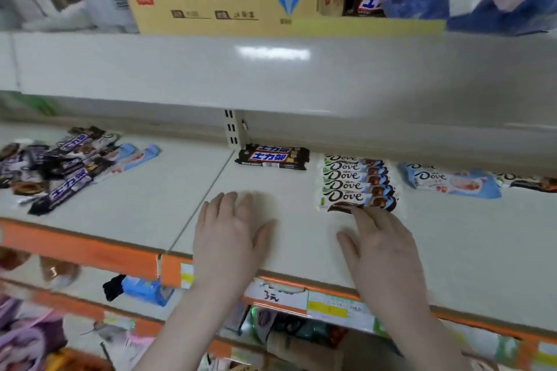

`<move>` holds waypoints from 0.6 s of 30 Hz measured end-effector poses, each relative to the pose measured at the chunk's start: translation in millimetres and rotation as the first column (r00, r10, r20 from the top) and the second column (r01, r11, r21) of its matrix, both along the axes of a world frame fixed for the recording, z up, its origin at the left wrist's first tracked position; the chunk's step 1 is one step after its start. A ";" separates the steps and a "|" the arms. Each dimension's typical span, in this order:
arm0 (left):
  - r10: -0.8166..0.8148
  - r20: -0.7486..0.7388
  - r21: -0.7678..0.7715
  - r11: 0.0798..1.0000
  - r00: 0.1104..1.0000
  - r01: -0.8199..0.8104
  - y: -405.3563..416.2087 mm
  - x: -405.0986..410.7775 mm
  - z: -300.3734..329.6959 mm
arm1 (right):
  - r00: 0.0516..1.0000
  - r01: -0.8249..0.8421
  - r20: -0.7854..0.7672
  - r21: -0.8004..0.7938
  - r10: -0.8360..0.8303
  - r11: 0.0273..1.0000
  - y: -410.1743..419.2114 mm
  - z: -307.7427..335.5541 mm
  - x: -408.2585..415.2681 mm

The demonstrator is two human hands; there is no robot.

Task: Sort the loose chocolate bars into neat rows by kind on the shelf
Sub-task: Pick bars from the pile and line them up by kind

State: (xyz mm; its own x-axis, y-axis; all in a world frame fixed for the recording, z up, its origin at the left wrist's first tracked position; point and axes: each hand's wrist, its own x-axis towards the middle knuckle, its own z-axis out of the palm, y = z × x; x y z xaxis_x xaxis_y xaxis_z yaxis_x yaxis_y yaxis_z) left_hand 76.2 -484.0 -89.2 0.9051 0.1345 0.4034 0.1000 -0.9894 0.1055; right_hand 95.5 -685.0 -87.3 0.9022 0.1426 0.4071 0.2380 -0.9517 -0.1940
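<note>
Now left hand (230, 229) flat on shelf (452, 250), grip released; right hand (382, 247) flat, fingertips touching nearest Dove bar (355, 200).

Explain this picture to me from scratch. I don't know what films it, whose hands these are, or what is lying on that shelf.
One camera, worn on a person's head, looks down at a shop shelf. There is no machine, only two bare hands. The left hand lies flat and holds nothing. The right hand is open, its fingers touching the nearest bar in a neat row of Dove bars. Behind sit two dark bars, to the right a blue Dove bar, and far left an unsorted pile.
</note>
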 end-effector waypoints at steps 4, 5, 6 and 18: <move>0.141 -0.030 -0.013 0.990 0.990 -0.142 48.8 -26.2 4.6 | 0.990 -0.128 -0.060 0.014 0.129 0.992 60.9 4.5 2.3; 0.165 -0.022 -0.007 0.986 0.986 -0.165 63.0 -30.3 5.2 | 0.985 -0.156 -0.069 0.011 0.157 0.988 77.3 5.7 2.3; 0.192 -0.010 0.000 0.981 0.981 -0.192 77.7 -34.1 5.1 | 0.980 -0.183 -0.077 0.005 0.182 0.983 94.0 7.1 2.2; 0.286 0.079 -0.015 0.958 0.955 -0.286 339.3 -47.9 -2.0 | 0.972 -0.208 -0.093 0.073 0.214 0.975 338.6 9.7 -4.0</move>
State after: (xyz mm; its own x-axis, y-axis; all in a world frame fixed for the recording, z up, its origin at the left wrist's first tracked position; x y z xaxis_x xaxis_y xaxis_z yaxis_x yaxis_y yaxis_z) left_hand 28.3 -144.7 -91.2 0.7938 0.3846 0.4712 0.3700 -0.9202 0.1278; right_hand 91.6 -346.3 -77.6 0.8908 0.3115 0.3307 0.4088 -0.8673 -0.2841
